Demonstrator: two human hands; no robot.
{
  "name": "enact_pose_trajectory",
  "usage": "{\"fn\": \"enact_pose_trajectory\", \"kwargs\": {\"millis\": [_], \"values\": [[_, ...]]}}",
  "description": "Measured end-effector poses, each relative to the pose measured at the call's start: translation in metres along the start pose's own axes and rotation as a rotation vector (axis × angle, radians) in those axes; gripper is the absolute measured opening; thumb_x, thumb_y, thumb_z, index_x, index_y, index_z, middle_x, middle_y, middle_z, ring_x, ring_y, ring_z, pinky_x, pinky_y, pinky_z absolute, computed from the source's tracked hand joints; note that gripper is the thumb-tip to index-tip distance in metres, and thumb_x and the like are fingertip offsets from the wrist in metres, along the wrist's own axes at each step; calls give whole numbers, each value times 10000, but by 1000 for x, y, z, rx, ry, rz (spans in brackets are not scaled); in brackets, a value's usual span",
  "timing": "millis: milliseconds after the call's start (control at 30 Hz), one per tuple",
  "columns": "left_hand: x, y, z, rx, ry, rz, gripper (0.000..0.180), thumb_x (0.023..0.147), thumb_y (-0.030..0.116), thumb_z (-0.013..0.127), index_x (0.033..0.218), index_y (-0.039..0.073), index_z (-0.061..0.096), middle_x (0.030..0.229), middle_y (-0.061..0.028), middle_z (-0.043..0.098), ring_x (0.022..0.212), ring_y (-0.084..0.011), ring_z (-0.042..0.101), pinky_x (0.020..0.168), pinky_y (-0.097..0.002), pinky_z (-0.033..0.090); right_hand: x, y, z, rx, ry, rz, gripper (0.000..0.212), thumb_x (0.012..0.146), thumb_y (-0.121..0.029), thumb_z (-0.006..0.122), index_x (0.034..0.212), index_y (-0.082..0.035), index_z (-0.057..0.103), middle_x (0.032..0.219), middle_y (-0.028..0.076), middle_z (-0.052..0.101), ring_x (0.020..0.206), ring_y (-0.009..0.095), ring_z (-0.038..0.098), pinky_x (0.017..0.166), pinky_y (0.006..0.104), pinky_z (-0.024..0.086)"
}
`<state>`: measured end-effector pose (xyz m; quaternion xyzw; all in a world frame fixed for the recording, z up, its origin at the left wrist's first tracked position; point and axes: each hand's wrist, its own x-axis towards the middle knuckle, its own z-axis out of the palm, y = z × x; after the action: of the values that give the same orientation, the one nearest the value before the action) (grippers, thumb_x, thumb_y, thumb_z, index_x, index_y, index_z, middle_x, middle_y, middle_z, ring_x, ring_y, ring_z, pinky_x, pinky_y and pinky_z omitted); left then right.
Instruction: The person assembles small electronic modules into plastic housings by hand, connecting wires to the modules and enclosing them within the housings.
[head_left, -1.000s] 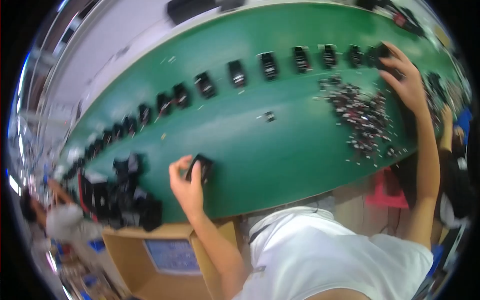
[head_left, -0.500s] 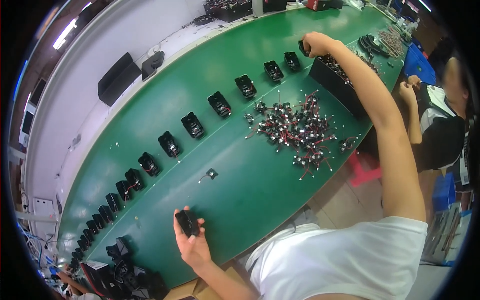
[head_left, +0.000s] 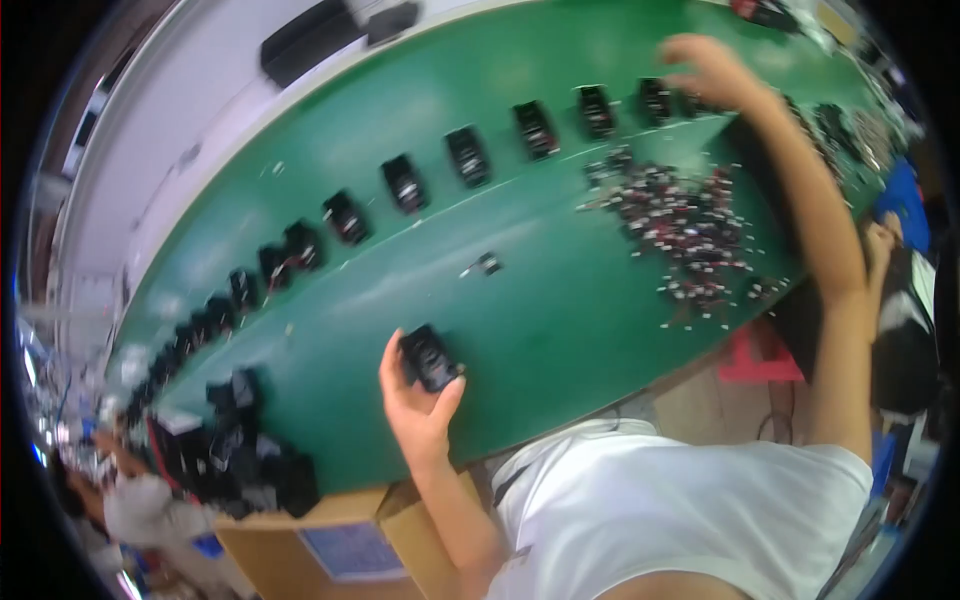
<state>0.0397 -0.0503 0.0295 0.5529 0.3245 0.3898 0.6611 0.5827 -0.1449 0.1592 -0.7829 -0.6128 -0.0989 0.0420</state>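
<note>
My left hand [head_left: 415, 425] grips an open black plastic housing [head_left: 430, 358] by its sides, above the near part of the green table. Far right, my right hand [head_left: 712, 72] is raised with thumb and fingers apart, nothing visible between them. It is just above the end of a curved row of similar black housings [head_left: 468, 156], several with wired parts inside. A heap of small parts with red wires and white connectors [head_left: 690, 220] lies below that end. One loose small wired part [head_left: 487, 263] rests between the heap and my left hand. Motion blurs fine detail.
A black bin [head_left: 752, 165] stands under my right forearm. More black pieces [head_left: 240, 450] are piled at the table's near left, beside a cardboard box [head_left: 400, 520]. A co-worker's arm [head_left: 880, 245] shows at right. Another person [head_left: 150, 505] is at lower left.
My right hand has let go of a black housing, now at the row's far end, and lifted off with its fingers spread. The view has shifted; the left hand still holds its housing.
</note>
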Motion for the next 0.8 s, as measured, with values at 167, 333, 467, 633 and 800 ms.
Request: {"fn": "enact_pose_trajectory", "kwargs": {"millis": [167, 333, 467, 633, 800], "values": [[-14, -4, -1, 63, 21, 17, 783, 771, -62, 695, 1475, 3, 358, 1373, -154, 465, 1181, -236, 523, 1022, -353, 438, 7, -253, 54, 508, -226, -340, 318, 777, -258, 723, 1025, -65, 670, 993, 151, 701, 979, 346, 679, 837, 447, 555], [-11, 21, 30, 229, -1, -100, 798, 763, -94, 736, 1462, -11, 358, 1370, -166, 492, 1214, -270, 514, 1061, -389, 402, 0, -301, 112, 429, -34, -299, 212, 725, -175, 734, 844, -3, 700, 809, 192, 701, 791, 396, 703, 685, 487, 581], [-8, 10, 24, 200, -27, -64, 791, 761, -87, 745, 1456, -6, 375, 1368, -168, 494, 1206, -272, 519, 1059, -394, 405, -6, -295, 107, 354, -84, -334, 144, 727, -146, 705, 790, -15, 703, 833, 183, 686, 798, 367, 709, 648, 461, 578], [-7, 10, 14, 230, -25, -29, 815, 750, -99, 751, 1462, -4, 367, 1371, -156, 486, 1213, -267, 516, 1059, -388, 407, -7, -313, 94, 321, -136, -365, 140, 711, -140, 689, 781, -20, 706, 880, 178, 676, 810, 350, 712, 625, 452, 575], [-18, 5, 3, 174, -42, 21, 798, 761, -45, 732, 1470, 12, 369, 1393, -143, 444, 1207, -235, 507, 1033, -372, 427, -4, -327, 89, 338, -106, -373, 98, 727, -143, 663, 727, -52, 696, 831, 192, 699, 842, 364, 707, 681, 459, 584]]}}
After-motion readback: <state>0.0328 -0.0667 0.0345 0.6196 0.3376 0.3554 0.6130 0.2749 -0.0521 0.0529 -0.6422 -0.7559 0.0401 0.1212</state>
